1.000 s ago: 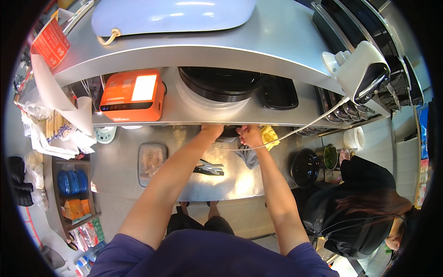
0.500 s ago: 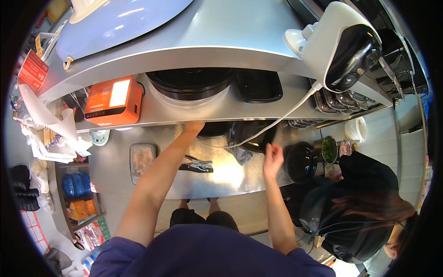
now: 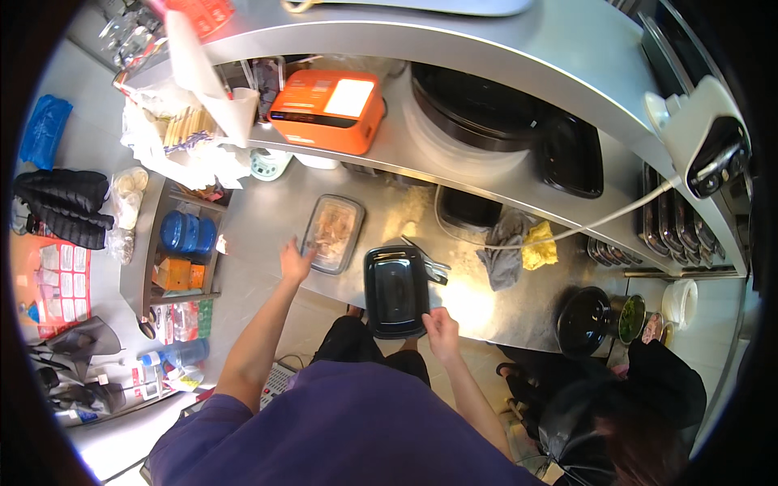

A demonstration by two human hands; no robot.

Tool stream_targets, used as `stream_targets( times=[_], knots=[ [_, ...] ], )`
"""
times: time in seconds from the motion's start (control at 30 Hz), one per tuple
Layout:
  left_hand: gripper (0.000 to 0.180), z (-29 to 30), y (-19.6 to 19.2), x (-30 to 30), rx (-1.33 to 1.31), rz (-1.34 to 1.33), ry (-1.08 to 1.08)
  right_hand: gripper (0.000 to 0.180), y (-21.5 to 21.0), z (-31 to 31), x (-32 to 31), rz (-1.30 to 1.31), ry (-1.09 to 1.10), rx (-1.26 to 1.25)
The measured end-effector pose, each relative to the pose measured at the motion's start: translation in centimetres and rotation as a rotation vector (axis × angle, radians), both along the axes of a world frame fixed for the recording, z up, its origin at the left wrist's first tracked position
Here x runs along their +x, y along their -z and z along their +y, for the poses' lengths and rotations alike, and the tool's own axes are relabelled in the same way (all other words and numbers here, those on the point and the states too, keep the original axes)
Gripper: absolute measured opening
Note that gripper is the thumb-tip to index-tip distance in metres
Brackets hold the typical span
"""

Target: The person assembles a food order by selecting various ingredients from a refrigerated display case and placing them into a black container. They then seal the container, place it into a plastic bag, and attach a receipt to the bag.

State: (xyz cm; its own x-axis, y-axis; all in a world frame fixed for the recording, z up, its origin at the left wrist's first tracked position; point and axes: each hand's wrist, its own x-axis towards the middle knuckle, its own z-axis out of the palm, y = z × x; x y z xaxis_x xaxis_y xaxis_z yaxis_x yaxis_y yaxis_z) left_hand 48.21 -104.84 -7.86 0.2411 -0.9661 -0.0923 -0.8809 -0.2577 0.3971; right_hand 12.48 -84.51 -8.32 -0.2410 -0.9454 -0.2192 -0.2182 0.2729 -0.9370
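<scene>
My right hand (image 3: 440, 330) is closed on the near right corner of a black rectangular plastic tray (image 3: 395, 292), held above the front edge of the steel counter. The tray looks empty inside. To the left, my left hand (image 3: 297, 261) has its fingers apart at the near left side of a clear rectangular container (image 3: 334, 235) with pale brownish food in it. Whether those fingers touch the container I cannot tell. A silver hand tool (image 3: 438, 270) with long arms lies on the counter, partly hidden by the black tray.
A grey cloth (image 3: 506, 257) and a yellow cloth (image 3: 539, 245) lie under the shelf beside another black tray (image 3: 470, 209). An orange device (image 3: 328, 109) stands on the shelf. A black bowl (image 3: 584, 322) is at right, near a person in black (image 3: 624, 405). A white cable (image 3: 608, 217) crosses the counter.
My right hand has brought a black tray back from under the shelf toward my body. My left hand has left the shelf's edge and moved to the clear container. The view has turned left.
</scene>
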Motion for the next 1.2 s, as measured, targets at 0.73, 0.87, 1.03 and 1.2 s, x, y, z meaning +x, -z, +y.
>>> stream_targets(
  times=[0.73,0.87,1.03,1.2],
  knots=[
    [0.015,-0.1,-4.0,23.2,0.767,1.543,0.123,0.055,-8.0,-16.7,20.1,0.699,0.027,-0.231],
    [0.021,-1.4,-8.5,23.2,0.76,1.65,0.293,0.045,-13.9,-26.1,25.5,-0.071,-0.415,0.101],
    [0.058,-2.3,-9.4,17.7,0.919,2.352,-0.15,0.041,-17.0,-29.9,29.1,-0.375,-0.562,0.12],
    [0.058,-2.6,-8.7,16.1,1.004,2.401,-0.098,0.041,-17.6,-32.2,30.3,-0.26,-0.789,0.057]
  ],
)
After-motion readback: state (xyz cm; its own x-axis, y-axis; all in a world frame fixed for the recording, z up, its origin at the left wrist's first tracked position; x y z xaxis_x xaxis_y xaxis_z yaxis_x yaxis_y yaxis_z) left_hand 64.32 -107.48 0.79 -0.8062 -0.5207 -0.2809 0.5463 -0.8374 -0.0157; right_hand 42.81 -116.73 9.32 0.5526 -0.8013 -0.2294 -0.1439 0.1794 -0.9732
